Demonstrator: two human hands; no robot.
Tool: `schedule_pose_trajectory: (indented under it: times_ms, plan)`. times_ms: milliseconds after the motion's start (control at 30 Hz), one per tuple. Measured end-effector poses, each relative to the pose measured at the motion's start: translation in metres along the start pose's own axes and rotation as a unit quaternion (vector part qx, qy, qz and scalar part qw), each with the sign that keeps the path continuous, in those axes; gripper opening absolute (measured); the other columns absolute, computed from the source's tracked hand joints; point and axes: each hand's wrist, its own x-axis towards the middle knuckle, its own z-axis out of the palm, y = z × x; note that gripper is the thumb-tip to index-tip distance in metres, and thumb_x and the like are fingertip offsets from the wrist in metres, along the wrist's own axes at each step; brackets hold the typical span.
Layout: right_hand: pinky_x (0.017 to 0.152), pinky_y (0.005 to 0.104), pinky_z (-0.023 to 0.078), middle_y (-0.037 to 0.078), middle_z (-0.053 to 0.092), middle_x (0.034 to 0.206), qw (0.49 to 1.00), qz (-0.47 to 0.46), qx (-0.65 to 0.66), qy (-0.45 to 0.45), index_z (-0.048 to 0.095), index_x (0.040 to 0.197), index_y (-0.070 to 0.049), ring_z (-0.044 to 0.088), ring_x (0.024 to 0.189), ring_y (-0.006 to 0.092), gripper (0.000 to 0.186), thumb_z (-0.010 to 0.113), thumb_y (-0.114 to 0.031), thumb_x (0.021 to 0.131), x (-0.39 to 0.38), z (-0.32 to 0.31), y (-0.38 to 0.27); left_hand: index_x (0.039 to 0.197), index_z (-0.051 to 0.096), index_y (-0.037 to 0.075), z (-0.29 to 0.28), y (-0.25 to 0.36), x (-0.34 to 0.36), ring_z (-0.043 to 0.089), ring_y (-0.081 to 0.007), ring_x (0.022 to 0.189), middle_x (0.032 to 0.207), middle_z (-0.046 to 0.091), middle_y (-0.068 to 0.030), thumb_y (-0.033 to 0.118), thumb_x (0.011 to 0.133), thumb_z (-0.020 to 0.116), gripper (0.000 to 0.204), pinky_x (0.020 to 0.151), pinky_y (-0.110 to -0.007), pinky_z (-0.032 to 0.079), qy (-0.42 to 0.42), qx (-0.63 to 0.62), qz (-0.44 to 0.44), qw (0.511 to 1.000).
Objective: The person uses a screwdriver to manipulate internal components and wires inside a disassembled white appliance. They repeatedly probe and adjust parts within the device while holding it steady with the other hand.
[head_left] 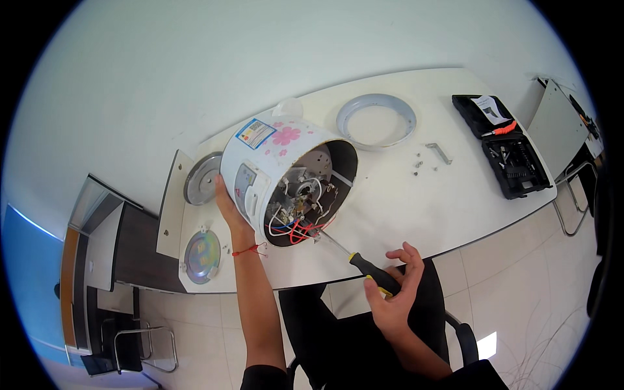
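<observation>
Left hand (229, 207) opened out flat, laid along the side of the white cooker body (276, 153), not wrapped round it; some fingers hidden. Cooker is tipped over just right of that hand, open end angled towards the person, white and red wires (302, 233) and metal parts showing inside. Right hand (398, 286) half open, loose hold on the black-and-yellow screwdriver (376, 273), handle between thumb and fingers, some fingers lifted off. Shaft runs up-left from the right hand into the cooker's open end; tip contact can't be told.

Bench (390, 208) under the cooker. Beside left hand: grey metal disc (198, 185) beyond it, shiny round plate (203, 257) nearer the person, left of the wrist. Beyond right hand: pale grey ring (409, 127), small metal bracket (440, 154), loose screws (416, 173). Far right of right hand: open black tool case (512, 185).
</observation>
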Motion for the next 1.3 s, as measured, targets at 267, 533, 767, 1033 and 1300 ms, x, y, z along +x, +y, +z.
schedule_pose_trajectory:
  times_ms: [267, 533, 767, 1033, 1300]
  plan:
    - [0.067, 0.0257, 0.045, 0.016, 0.049, 0.126, 0.999, -0.005, -0.043, -0.012, 0.032, 0.147, 0.000, 0.052, 0.071, 0.0115, 0.067, 0.065, 0.000, 0.089, -0.001, -0.007, 0.006, 0.143, 0.050, 0.002, 0.006, 0.003, -0.004, 0.059, -0.0242, 0.121, 0.137, 0.058, -0.0116, 0.054, 0.102, 0.049, 0.066, 0.103, -0.035, 0.046, 0.003, -0.014, -0.017, 1.000]
    - [0.064, 0.0245, 0.042, 0.010, 0.062, 0.075, 0.982, 0.118, -0.134, -0.069, 0.041, 0.137, 0.006, 0.056, 0.066, 0.0132, 0.042, 0.055, -0.005, 0.099, 0.005, -0.012, -0.019, 0.143, 0.050, 0.004, 0.003, 0.002, -0.003, 0.059, -0.0244, 0.122, 0.136, 0.058, -0.0113, 0.055, 0.101, 0.049, 0.066, 0.104, -0.036, 0.046, 0.007, 0.007, -0.004, 1.000]
    - [0.065, 0.0235, 0.044, 0.007, 0.061, 0.075, 0.998, 0.021, -0.049, -0.025, 0.044, 0.135, 0.001, 0.054, 0.066, 0.0101, 0.044, 0.062, 0.000, 0.095, 0.003, -0.006, -0.007, 0.143, 0.050, 0.000, -0.002, -0.002, 0.001, 0.062, -0.0264, 0.120, 0.135, 0.061, -0.0154, 0.054, 0.103, 0.045, 0.068, 0.101, -0.038, 0.051, 0.000, -0.015, -0.002, 1.000]
    - [0.066, 0.0234, 0.044, 0.004, 0.055, 0.087, 0.980, 0.165, -0.067, -0.086, 0.046, 0.134, -0.001, 0.053, 0.073, 0.0085, 0.054, 0.072, 0.002, 0.085, 0.000, -0.018, -0.014, 0.141, 0.051, -0.001, 0.000, -0.001, -0.001, 0.063, -0.0262, 0.118, 0.133, 0.062, -0.0152, 0.054, 0.103, 0.045, 0.067, 0.101, -0.038, 0.051, 0.004, -0.011, 0.006, 1.000]
    - [0.058, 0.0243, 0.041, 0.005, 0.057, 0.063, 0.995, -0.022, -0.098, -0.029, 0.047, 0.131, 0.004, 0.049, 0.056, 0.0089, 0.039, 0.061, -0.005, 0.096, 0.004, -0.007, 0.002, 0.143, 0.050, 0.002, -0.001, -0.001, -0.001, 0.060, -0.0257, 0.122, 0.136, 0.060, -0.0126, 0.055, 0.101, 0.047, 0.067, 0.104, -0.038, 0.047, -0.004, -0.008, -0.003, 1.000]
